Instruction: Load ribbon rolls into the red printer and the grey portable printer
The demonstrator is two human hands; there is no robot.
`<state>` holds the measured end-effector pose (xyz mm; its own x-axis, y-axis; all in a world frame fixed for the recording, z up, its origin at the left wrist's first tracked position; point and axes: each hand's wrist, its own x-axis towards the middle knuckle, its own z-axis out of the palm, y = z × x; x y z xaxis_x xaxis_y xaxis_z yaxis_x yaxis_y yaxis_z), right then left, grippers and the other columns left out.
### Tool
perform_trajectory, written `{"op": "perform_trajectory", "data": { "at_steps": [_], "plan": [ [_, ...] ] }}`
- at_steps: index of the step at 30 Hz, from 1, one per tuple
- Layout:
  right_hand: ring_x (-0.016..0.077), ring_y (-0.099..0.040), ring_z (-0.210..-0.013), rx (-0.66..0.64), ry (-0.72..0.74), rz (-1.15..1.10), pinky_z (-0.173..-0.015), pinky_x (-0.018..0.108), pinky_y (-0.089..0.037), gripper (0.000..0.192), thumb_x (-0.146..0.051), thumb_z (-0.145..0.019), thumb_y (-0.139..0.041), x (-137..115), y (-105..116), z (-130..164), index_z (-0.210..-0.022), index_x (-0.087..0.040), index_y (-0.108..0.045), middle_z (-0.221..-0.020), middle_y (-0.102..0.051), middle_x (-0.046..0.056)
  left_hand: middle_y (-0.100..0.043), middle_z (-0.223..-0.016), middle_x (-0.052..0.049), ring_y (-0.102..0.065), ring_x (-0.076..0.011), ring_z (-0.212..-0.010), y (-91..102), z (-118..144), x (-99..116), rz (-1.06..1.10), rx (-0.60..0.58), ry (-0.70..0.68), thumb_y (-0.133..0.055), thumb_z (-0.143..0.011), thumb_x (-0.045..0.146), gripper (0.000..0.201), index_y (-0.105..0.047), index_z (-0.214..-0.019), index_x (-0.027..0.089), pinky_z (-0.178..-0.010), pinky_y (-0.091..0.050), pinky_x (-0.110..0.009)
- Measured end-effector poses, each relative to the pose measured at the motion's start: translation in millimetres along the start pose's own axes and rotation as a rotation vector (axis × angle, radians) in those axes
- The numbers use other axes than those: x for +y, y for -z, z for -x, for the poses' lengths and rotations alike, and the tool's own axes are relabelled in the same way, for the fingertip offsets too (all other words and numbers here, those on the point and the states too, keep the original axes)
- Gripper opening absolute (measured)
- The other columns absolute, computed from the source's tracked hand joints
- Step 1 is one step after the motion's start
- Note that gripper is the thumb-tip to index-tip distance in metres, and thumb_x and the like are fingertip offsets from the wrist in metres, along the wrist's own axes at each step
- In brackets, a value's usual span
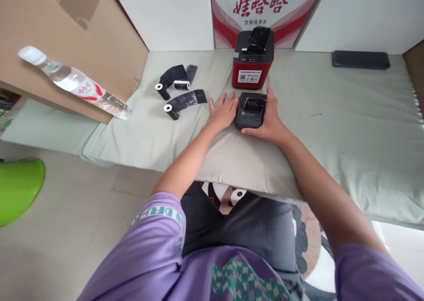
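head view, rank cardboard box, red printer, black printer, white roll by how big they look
Largest to smallest:
1. Cardboard box
2. Red printer
3. Black printer, partly covered by the right hand
4. White roll

A pale green, creased, cloth-covered bench [347, 159] spans the width of the view. Along its rear edge stand a left white panel [179, 16], a printed panel [228, 20] with red lettering and red bands, and a right white panel [361, 16]. A brown cardboard box [109, 49] borders the left side. The floor [82, 195] is pale and smooth. A bright green rounded object [20, 188], partly out of frame, sits at lower left. A patterned mat [309, 237] lies below the bench, at right. Lighting is soft and diffuse.
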<state>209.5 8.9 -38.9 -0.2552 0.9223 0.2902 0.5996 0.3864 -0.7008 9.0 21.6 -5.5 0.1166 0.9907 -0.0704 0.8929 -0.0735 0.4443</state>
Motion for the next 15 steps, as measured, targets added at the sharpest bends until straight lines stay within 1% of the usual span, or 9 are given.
{"op": "perform_trajectory", "data": {
  "at_steps": [3,5,7,11,15],
  "plan": [
    [0.0483,-0.009,-0.168,-0.103,0.075,-0.064,-0.136,0.071,-0.015,0.173,-0.085,-0.036,-0.093,9.7,11.9,-3.5,-0.172,-0.021,-0.006,-0.181,-0.011,0.021,-0.030,-0.179,0.008,-0.016,-0.0199,-0.172,-1.0,1.0,1.3,-0.010,-0.028,-0.003,-0.011,-0.111,0.039,0.062,-0.043,-0.164,0.039,-0.139,0.005,-0.063],
    [0.0460,-0.004,-0.170,-0.134,0.085,-0.076,-0.137,0.071,-0.013,0.171,-0.085,-0.038,-0.093,12.2,16.8,-3.2,-0.172,-0.023,-0.005,-0.183,-0.007,0.017,-0.028,-0.180,0.008,-0.014,-0.0198,-0.172,-0.5,1.5,1.9,-0.003,-0.041,-0.002,-0.011,-0.111,0.040,0.062,-0.042,-0.164,0.038,-0.139,0.006,-0.063],
    [0.0438,-0.003,-0.170,-0.144,0.091,-0.077,-0.139,0.069,-0.010,0.170,-0.084,-0.042,-0.093,12.6,18.7,-2.7,-0.173,-0.026,-0.002,-0.183,-0.004,0.015,-0.027,-0.180,0.008,-0.012,-0.0197,-0.172,0.5,1.9,2.1,0.009,-0.054,-0.001,-0.012,-0.111,0.040,0.061,-0.042,-0.164,0.038,-0.138,0.007,-0.062],
    [0.0455,-0.002,-0.170,-0.133,0.105,-0.092,-0.139,0.072,-0.004,0.173,-0.084,-0.040,-0.094,10.5,18.1,-3.8,-0.172,-0.029,0.003,-0.183,-0.008,0.012,-0.027,-0.180,0.008,-0.011,-0.0186,-0.172,2.6,2.8,2.7,0.026,-0.070,0.005,-0.015,-0.111,0.039,0.059,-0.042,-0.164,0.038,-0.139,0.009,-0.058],
    [0.0434,-0.002,-0.170,-0.134,0.111,-0.087,-0.142,0.068,-0.002,0.171,-0.084,-0.042,-0.093,7.9,18.8,-4.5,-0.173,-0.032,0.004,-0.183,-0.012,0.009,-0.027,-0.180,0.008,-0.011,-0.0187,-0.172,3.1,3.5,3.6,0.023,-0.061,0.007,-0.017,-0.111,0.038,0.058,-0.044,-0.162,0.039,-0.140,0.007,-0.057]
  ]
}}
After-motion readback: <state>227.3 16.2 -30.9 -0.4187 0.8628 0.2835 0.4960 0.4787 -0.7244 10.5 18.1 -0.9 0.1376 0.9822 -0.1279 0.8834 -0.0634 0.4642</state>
